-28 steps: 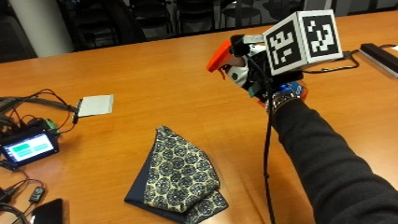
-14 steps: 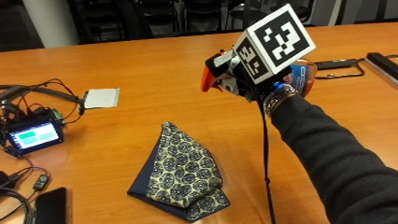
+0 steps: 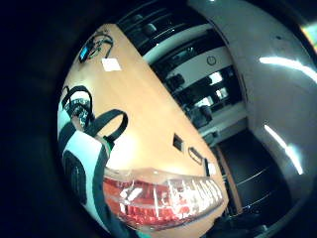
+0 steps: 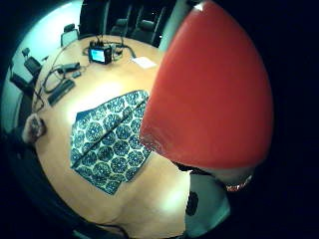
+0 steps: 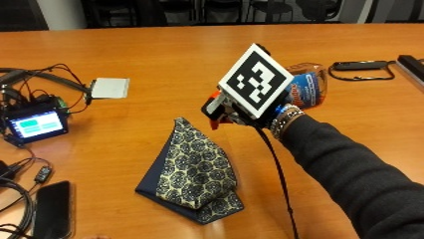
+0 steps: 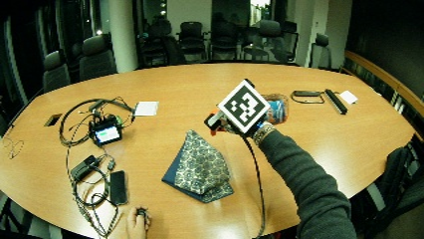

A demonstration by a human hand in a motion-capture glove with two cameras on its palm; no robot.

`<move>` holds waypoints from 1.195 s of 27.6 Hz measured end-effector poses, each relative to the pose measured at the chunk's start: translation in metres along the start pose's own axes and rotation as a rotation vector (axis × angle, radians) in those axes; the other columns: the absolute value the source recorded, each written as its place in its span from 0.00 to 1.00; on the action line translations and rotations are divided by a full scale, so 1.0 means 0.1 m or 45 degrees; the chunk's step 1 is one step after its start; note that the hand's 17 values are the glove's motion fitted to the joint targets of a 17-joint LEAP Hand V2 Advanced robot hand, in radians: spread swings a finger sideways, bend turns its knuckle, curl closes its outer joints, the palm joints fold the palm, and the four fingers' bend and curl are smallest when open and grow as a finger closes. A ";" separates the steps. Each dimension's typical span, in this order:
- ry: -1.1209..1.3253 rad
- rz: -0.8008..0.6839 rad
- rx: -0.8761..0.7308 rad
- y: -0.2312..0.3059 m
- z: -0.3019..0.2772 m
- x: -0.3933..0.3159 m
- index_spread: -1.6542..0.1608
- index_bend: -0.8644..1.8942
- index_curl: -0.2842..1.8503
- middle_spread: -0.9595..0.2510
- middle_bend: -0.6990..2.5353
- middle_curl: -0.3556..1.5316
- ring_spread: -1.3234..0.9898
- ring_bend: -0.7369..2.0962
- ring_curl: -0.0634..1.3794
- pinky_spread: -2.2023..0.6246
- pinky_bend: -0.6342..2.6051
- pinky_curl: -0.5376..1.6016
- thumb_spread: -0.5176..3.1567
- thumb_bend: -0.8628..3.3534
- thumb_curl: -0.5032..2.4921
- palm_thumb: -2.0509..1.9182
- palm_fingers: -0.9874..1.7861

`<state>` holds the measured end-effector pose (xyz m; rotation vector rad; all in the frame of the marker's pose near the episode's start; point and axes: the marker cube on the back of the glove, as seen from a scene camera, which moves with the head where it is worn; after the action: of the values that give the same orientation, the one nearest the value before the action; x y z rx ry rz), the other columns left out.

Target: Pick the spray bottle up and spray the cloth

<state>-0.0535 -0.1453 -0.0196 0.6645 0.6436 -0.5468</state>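
Note:
My gloved right hand (image 5: 260, 118) grips a clear spray bottle (image 5: 307, 87) of reddish liquid, held above the table and tipped over. Its orange nozzle (image 5: 213, 112) points down and left toward the cloth. The folded navy cloth (image 5: 195, 172) with a cream pattern lies flat on the wooden table (image 5: 165, 50), just below and left of the nozzle. The wide outside view shows the hand (image 6: 228, 128) over the cloth (image 6: 199, 167). The orange spray head (image 4: 209, 94) fills much of the thumb side palm view, with the cloth (image 4: 112, 142) beyond it. The bottle's body (image 3: 158, 198) lies against the palm.
A small lit screen (image 5: 34, 124) with tangled cables sits at the left, a white card (image 5: 109, 88) behind it, a black phone (image 5: 53, 209) near the front edge. A black strap (image 5: 361, 64) and a dark bar (image 5: 412, 63) lie at the far right.
The hand with the bottle has come lower and nearer to the cloth, with the nozzle tipped further down toward it. The cloth lies where it was; the outside camera has shifted a little.

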 end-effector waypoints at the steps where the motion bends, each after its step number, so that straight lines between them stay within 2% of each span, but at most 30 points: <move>1: 0.020 -0.022 -0.017 0.02 0.01 -0.03 0.76 0.40 0.39 0.61 0.40 0.47 0.48 0.52 0.37 0.67 0.37 0.46 0.28 0.20 0.40 0.75 0.86; 17: 0.133 -0.320 -0.120 0.28 0.13 -0.70 0.76 0.40 0.40 0.61 0.40 0.47 0.48 0.52 0.37 0.67 0.37 0.46 0.27 0.20 0.41 0.75 0.86; 25: 0.136 -0.277 -0.073 0.23 0.11 -0.63 0.76 0.40 0.40 0.61 0.40 0.47 0.48 0.52 0.37 0.67 0.37 0.46 0.27 0.20 0.42 0.75 0.86; 33: 0.050 -0.123 -0.009 0.08 -0.14 -0.39 0.76 0.40 0.40 0.61 0.40 0.47 0.48 0.52 0.37 0.67 0.36 0.46 0.26 0.20 0.42 0.75 0.86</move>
<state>-0.0797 -0.1207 0.0015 0.6410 0.7171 -0.6221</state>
